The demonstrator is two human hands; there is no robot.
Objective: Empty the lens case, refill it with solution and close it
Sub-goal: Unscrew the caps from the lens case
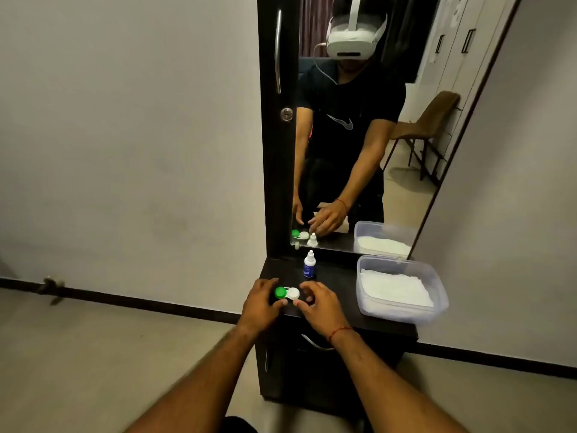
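The case (pixel 287 293) lies near the front edge of the dark shelf (pixel 337 278), toward its left side, with both caps on (one green, one white); so nothing of the task looks begun, and emptying, refilling and closing all seem left to do. The bottle (pixel 309 264) stands upright and capped behind the case, near the back edge by the mirror (pixel 359 135), untouched and apart from both hands; a clear tub (pixel 437 295) lined with white tissue sits at the right end of the shelf, probably where the old solution is meant to go.

The left hand (pixel 260 303) rests palm-down at the case's green end, fingers loosely curled, the thumb tip just beside or touching the green cap; it is hard to tell at this size whether it grips. The right hand (pixel 318 303) comes in from the other side, fingers arched and a little spread above the white cap, thumb and forefinger apart and closed on nothing; both forearms reach straight forward over the shelf's front edge, wrists low.
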